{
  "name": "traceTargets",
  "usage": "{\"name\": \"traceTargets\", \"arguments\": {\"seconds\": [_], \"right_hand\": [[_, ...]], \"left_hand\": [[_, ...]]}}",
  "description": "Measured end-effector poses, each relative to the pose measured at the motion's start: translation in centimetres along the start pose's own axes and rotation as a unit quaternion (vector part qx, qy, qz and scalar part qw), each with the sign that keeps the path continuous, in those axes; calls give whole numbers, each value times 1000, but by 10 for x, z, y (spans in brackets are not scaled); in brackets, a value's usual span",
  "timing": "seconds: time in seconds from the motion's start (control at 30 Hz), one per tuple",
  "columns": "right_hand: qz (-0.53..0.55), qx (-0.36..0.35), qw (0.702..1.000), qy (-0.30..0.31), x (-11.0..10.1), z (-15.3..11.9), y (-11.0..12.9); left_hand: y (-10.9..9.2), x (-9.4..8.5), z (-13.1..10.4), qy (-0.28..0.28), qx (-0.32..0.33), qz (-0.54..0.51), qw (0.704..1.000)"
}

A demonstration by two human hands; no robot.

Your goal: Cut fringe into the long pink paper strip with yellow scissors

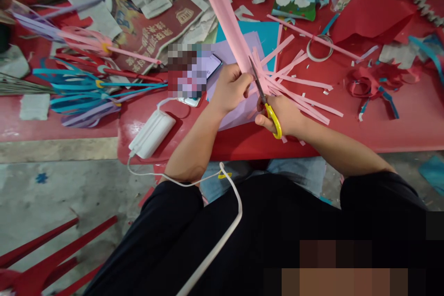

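Note:
A long pink paper roll [225,14] slants up and away from my left hand [231,88], whose fingers are closed around its lower end. My right hand [282,113] grips the yellow-handled scissors [274,118], their blades pointing up and left against the pink paper. Narrow pink strips [305,97] fan out to the right from the roll's cut end, some passing behind the blades. Below them lie purple sheets [234,115] and a blue sheet [274,32].
On the red table [391,125], a white power bank [152,134] and a phone [213,64] lie left of my hands. Further left are blue looped paper strips [72,92]. A tape roll [319,48] and red scraps [364,81] sit right. A white cable [239,203] crosses my front.

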State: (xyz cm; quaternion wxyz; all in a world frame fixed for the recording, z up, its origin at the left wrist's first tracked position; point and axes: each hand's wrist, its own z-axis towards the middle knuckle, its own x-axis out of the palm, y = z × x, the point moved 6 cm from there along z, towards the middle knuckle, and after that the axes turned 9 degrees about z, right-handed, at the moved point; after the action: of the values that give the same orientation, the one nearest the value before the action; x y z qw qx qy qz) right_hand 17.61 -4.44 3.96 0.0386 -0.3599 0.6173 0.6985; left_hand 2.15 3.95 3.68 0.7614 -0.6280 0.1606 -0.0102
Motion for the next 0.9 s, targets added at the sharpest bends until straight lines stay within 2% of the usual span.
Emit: {"name": "traceTargets", "arguments": {"seconds": [0.13, 0.23, 0.33, 0.4, 0.43, 0.47, 0.5, 0.57, 0.63, 0.7, 0.77, 0.83, 0.9], "right_hand": [[-39, 8, 999, -11, -1, 1, -2], [-40, 12, 999, -25, -2, 2, -1], [-28, 16, 999, -39, -5, 2, 0], [-14, 22, 999, -39, -6, 3, 1], [-5, 26, 999, -39, -6, 3, 0], [4, 30, 999, -39, -7, 3, 0], [11, 31, 999, -39, -7, 3, -1], [20, 32, 998, -45, -7, 3, -1], [21, 34, 998, -48, -6, 3, -2], [19, 39, 998, -49, -5, 3, -3], [20, 40, 998, -49, -5, 4, -3], [28, 42, 997, -50, -5, 4, -3], [34, 48, 997, -47, -6, 4, -3]], "left_hand": [[0, 1, 1, 17, 1, -6, 1000], [0, -3, 6, 58, 28, -9, 998], [4, -27, 16, 100, 58, 31, 993], [13, -68, 27, 36, 67, 67, 995], [20, -94, 32, -20, 74, 87, 993], [27, -124, 35, -113, 79, 146, 980], [39, -150, 39, -165, 69, 202, 963], [69, -191, 47, -205, 42, 262, 942], [104, -215, 57, -197, 29, 232, 952], [133, -220, 67, -151, 43, 189, 969], [149, -210, 76, -85, 69, 173, 979], [156, -199, 81, -47, 73, 183, 979], [157, -193, 82, -40, 49, 207, 976]]}}
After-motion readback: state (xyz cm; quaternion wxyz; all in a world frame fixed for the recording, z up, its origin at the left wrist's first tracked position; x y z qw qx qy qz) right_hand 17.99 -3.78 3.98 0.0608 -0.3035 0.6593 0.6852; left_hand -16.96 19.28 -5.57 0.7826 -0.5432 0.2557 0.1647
